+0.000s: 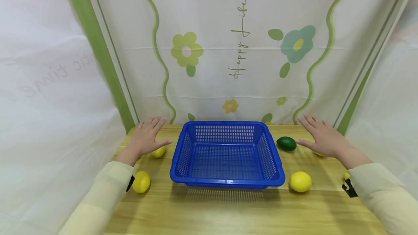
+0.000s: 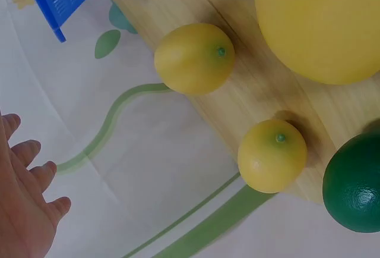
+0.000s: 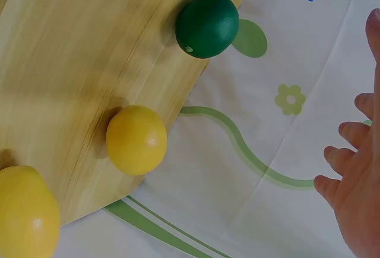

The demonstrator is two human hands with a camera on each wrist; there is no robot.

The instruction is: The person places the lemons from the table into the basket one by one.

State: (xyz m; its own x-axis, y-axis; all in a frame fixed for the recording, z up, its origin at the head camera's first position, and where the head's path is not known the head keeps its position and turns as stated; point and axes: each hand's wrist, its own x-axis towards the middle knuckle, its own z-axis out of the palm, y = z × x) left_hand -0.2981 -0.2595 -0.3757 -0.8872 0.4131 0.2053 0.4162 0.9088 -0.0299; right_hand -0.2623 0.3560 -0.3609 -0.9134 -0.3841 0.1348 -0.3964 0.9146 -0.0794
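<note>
A blue plastic basket [image 1: 225,183] with slotted walls stands on the wooden table, with nothing inside. To its left my left hand [image 1: 143,138] hovers, fingers spread straight, palm down, holding nothing. A lemon [image 1: 159,152] shows partly beneath its thumb. My right hand [image 1: 324,137] is held likewise on the right, fingers extended, near a dark green fruit [image 1: 286,143] and above a mostly hidden yellow fruit [image 1: 320,154]. In the wrist views, the left hand [image 2: 27,195] and the right hand [image 3: 359,169] both appear with nothing in their fingers.
Another lemon [image 1: 141,182] lies by the left sleeve, and one more lemon [image 1: 300,181] sits right of the basket. The left wrist view shows a green fruit [image 2: 356,183] at the table edge. A patterned curtain [image 1: 209,82] hangs behind the table and at both sides.
</note>
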